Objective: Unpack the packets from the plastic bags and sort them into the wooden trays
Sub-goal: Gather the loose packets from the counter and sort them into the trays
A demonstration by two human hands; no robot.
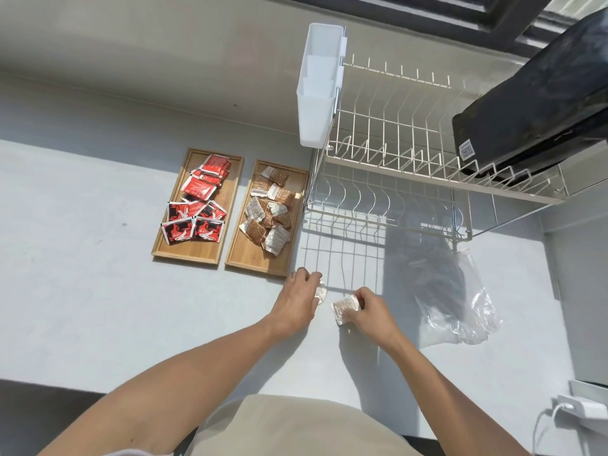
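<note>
Two wooden trays lie side by side on the white counter. The left tray (171,248) holds several red and black packets (197,205). The right tray (243,258) holds several brown and white packets (268,209). Just below the right tray's near corner, my left hand (297,297) closes over a white packet (321,292), mostly hidden under the fingers. My right hand (370,312) grips another white printed packet (343,309) by its right edge on the counter. A crumpled clear plastic bag (460,311) lies to the right of my hands.
A cream wire dish rack (394,179) stands right behind the hands, with a white plastic holder (319,93) on its left end and a black slab (533,103) leaning in it. A white charger and cable (579,411) lie at the lower right.
</note>
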